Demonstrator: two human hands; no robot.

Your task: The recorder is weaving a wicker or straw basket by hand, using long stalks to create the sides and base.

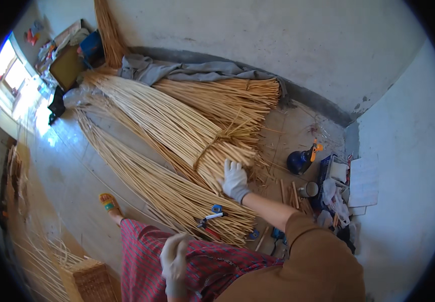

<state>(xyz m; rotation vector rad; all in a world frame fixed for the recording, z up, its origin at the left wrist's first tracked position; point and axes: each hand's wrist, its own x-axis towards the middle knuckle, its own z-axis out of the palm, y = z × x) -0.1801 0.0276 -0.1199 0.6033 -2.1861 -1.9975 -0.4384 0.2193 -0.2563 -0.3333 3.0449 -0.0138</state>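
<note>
A basket-weaving workshop: rattan cane bundles (pixel 177 136) cover the concrete floor (pixel 76 166) beside a woven basket (pixel 91 282).

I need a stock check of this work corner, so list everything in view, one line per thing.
pale yellow rattan cane bundles: several, straw-coloured, fanned across the floor from the back wall toward the person.
grey cloth: one, draped over the far ends of the canes by the wall.
red-handled cutters: one, lying on the nearest bundle.
dark blue jug with orange top: one, on the floor at right.
mug: one, pale, beside the jug.
woven wicker basket: one, tan, lower left.
yellow sandal: one, on the person's foot, left of the canes.
right hand: white glove, resting on the cane ends.
left hand: white glove, blurred, above the red checked lap.
</note>
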